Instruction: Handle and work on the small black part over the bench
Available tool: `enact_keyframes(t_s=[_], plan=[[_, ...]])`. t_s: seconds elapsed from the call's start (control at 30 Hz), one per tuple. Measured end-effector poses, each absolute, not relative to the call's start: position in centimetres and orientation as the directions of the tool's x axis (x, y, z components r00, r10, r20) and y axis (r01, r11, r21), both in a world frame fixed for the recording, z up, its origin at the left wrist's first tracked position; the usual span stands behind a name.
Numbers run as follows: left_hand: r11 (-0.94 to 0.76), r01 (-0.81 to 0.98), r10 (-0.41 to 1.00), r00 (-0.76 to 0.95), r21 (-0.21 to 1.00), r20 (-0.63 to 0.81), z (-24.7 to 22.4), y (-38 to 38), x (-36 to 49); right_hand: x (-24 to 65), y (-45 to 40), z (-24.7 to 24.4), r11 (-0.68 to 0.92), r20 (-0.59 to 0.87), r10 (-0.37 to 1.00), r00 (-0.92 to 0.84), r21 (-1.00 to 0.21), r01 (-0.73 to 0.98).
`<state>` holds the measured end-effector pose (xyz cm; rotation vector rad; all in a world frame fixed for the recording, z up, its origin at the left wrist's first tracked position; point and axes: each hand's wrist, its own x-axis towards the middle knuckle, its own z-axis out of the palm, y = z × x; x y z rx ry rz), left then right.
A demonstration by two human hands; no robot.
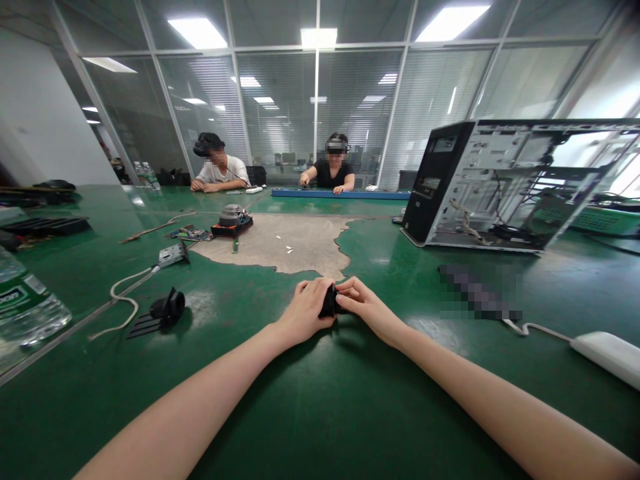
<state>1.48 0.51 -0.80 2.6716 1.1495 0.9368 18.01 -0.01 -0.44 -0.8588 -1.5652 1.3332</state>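
A small black part [329, 301], perhaps plastic, sits between my two hands just above the green table. My left hand [309, 307] wraps round its left side, fingers over the top and thumb below. From the right, my right hand [361, 301] pinches the same part with thumb and fingers. The hands cover most of it, so its exact kind cannot be made out. To the left lies a black bracket-like piece [170, 305] with a round collar and flat prongs. Beyond it rests a metal module [173, 254] with a pale cable.
An opened computer case [440, 183] stands at right, near a white power strip [607, 353] and a blurred dark object [477, 290]. A water bottle [30, 300] is at left. A heatsink with fan [233, 219] sits by the worn table patch [300, 243]. Two people work across the table.
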Motion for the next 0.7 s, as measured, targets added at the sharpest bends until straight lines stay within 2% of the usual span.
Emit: enact_keyframes(t_s=[0.17,0.37,0.6,0.7], plan=[[-0.716,0.629,0.679,0.528,0.304,0.510,-0.78,0.44,1.51,17.94,0.26,-0.64,0.150,0.133,0.934,-0.330,-0.988,0.025],[-0.717,0.629,0.678,0.531,0.300,0.508,-0.79,0.42,1.46,18.51,0.18,-0.30,0.189,0.187,0.867,-0.461,-0.981,-0.042],[-0.709,0.633,0.687,0.521,0.311,0.508,-0.61,0.26,1.54,17.62,-0.18,-0.14,0.145,0.142,0.933,-0.332,-0.989,-0.017],[-0.711,0.632,0.685,0.522,0.309,0.508,-0.58,0.26,1.49,17.64,-0.17,-0.09,0.131,0.117,0.937,-0.330,-0.991,0.021]])
